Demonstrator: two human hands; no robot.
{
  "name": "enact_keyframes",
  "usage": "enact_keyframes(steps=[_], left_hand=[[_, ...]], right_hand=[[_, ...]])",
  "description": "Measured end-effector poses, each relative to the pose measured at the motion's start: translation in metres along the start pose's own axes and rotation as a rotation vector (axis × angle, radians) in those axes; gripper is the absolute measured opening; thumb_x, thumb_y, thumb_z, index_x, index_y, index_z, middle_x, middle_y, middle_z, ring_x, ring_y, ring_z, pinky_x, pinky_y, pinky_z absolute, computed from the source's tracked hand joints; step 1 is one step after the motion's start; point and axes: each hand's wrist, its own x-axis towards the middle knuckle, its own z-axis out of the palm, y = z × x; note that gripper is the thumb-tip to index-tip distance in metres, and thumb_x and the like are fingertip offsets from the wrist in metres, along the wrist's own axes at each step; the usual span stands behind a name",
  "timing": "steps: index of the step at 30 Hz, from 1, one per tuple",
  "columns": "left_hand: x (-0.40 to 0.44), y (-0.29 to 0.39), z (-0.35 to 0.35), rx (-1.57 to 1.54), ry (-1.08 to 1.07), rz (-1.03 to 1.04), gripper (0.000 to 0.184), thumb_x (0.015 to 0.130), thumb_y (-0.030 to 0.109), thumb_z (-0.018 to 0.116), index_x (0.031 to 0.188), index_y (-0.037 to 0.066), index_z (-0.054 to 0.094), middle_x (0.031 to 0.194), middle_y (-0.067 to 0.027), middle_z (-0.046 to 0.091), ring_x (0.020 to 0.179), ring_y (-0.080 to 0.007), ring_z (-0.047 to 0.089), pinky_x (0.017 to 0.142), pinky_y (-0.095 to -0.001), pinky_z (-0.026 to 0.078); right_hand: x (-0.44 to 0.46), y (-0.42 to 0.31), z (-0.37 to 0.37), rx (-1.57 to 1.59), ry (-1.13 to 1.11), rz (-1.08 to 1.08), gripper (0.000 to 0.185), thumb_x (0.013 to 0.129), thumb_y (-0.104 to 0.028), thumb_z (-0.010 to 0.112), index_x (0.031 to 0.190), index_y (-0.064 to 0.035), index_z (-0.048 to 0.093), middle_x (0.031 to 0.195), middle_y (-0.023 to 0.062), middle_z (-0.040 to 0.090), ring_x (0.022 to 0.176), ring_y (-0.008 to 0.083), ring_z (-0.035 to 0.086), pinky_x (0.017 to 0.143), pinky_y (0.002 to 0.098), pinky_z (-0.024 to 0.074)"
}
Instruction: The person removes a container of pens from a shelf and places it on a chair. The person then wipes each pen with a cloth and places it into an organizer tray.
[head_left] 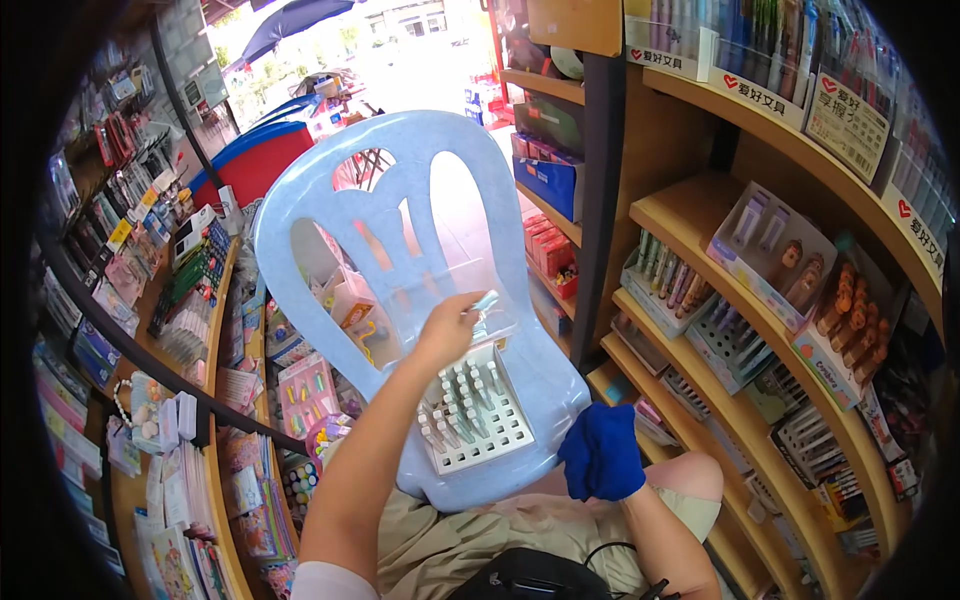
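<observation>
Our left hand (447, 333) pinches a pale pen-like piece (486, 301) at the far side of the holed tray (508, 425) on the chair (557, 392); we cannot tell the grip of our blue-covered right hand (604, 455), near right. We seem mid-handling; the next move calls for a steady pinch.

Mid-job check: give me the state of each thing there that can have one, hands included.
Left hand: closed, pinching a pale item above the tray's far end.
Right hand: covered in blue fabric, by the seat edge; grip unclear.
Tray: on the chair, partly filled, nearest holes vacant.
Pens: standing in holes, some tilted.
Chair: upright.
Umbrella: looks open, partly out of frame.
</observation>
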Motion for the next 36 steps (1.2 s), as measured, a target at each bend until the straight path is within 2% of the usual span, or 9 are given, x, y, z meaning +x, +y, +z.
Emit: enact_keyframes(steps=[3, 7, 13, 17, 24, 26, 29, 32, 36], left_hand=[[0.017, -0.075, -0.008, 0.308, -0.142, -0.116, 0.027, 0.083, 0.013, 0.049, 0.106, 0.005, 0.062, 0.098, -0.0175, 0.063, 0.091, -0.0288, 0.06, 0.081, -0.034, 0.045], [0.01, -0.094, -0.005, 0.269, -0.393, -0.233, 0.024, 0.083, 0.013, 0.053, 0.102, 0.003, 0.064, 0.094, -0.0167, 0.064, 0.087, -0.0242, 0.06, 0.08, -0.0323, 0.045], [-0.007, -0.038, 0.008, 0.203, 0.027, 0.108, 0.019, 0.077, 0.021, 0.062, 0.084, 0.004, 0.066, 0.09, -0.0153, 0.062, 0.088, -0.0302, 0.057, 0.08, -0.036, 0.045], [-0.026, -0.002, 0.013, 0.537, -0.25, 0.262, 0.023, 0.069, 0.024, 0.069, 0.08, 0.004, 0.066, 0.102, -0.0116, 0.053, 0.1, -0.0294, 0.049, 0.083, -0.0376, 0.043], [-0.033, -0.013, 0.021, 0.472, -0.229, 0.275, 0.021, 0.067, 0.018, 0.072, 0.078, 0.002, 0.066, 0.115, -0.0153, 0.047, 0.112, -0.0314, 0.04, 0.092, -0.0383, 0.038], [-0.034, -0.007, 0.012, 0.418, -0.204, 0.308, 0.022, 0.067, 0.017, 0.072, 0.079, 0.0, 0.065, 0.115, -0.0156, 0.049, 0.112, -0.0312, 0.041, 0.093, -0.0387, 0.037], [-0.033, -0.016, 0.009, 0.428, -0.149, 0.425, 0.022, 0.07, 0.015, 0.07, 0.081, -0.001, 0.061, 0.104, -0.0143, 0.055, 0.1, -0.0268, 0.051, 0.087, -0.0371, 0.042], [-0.025, -0.001, 0.003, -0.058, -0.031, -0.078, 0.02, 0.075, 0.015, 0.066, 0.083, -0.001, 0.056, 0.085, -0.0122, 0.059, 0.08, -0.0198, 0.058, 0.073, -0.0317, 0.048], [-0.02, -0.004, -0.002, -0.192, 0.01, -0.025, 0.015, 0.085, 0.014, 0.057, 0.086, 0.0, 0.054, 0.076, -0.0069, 0.061, 0.068, -0.0114, 0.059, 0.063, -0.0232, 0.049]], right_hand=[[-0.001, -0.015, 0.002, 0.438, -0.059, 0.177, 0.029, 0.085, -0.019, 0.05, 0.061, -0.0018, 0.048, 0.052, 0.0103, 0.051, 0.036, 0.0175, 0.044, 0.036, 0.0284, 0.0364], [0.009, 0.004, -0.006, -0.242, -0.047, -0.305, 0.031, 0.085, -0.017, 0.051, 0.057, -0.0034, 0.045, 0.049, 0.0083, 0.048, 0.037, 0.0161, 0.044, 0.036, 0.0277, 0.0354], [0.004, -0.008, -0.001, -0.054, -0.056, -0.195, 0.031, 0.085, -0.014, 0.05, 0.056, -0.004, 0.044, 0.049, 0.0074, 0.047, 0.039, 0.0148, 0.044, 0.037, 0.0269, 0.0348], [0.006, -0.004, -0.004, -0.16, -0.092, -0.265, 0.029, 0.084, -0.012, 0.048, 0.057, -0.0036, 0.044, 0.049, 0.007, 0.047, 0.04, 0.0146, 0.045, 0.038, 0.027, 0.0348], [0.005, -0.009, -0.005, -0.456, -0.118, -0.48, 0.027, 0.085, -0.013, 0.047, 0.06, -0.0034, 0.045, 0.054, 0.0074, 0.05, 0.048, 0.0149, 0.048, 0.043, 0.0274, 0.0387], [0.003, -0.002, -0.006, -0.141, -0.09, -0.255, 0.028, 0.086, -0.015, 0.047, 0.061, -0.0036, 0.046, 0.056, 0.0077, 0.05, 0.049, 0.0153, 0.049, 0.044, 0.0274, 0.0395], [0.004, 0.005, -0.001, 0.163, -0.003, -0.046, 0.018, 0.069, -0.004, 0.057, 0.057, -0.0036, 0.044, 0.051, 0.0078, 0.048, 0.044, 0.0176, 0.048, 0.041, 0.0267, 0.037], [0.006, 0.005, 0.0, 0.058, 0.009, -0.113, 0.021, 0.063, 0.002, 0.061, 0.054, -0.0036, 0.043, 0.049, 0.0078, 0.046, 0.041, 0.018, 0.048, 0.04, 0.0262, 0.0358], [0.009, 0.011, 0.002, 0.074, -0.023, -0.153, 0.02, 0.063, 0.001, 0.061, 0.054, -0.0041, 0.044, 0.049, 0.0083, 0.047, 0.041, 0.0191, 0.047, 0.04, 0.0264, 0.0357]])
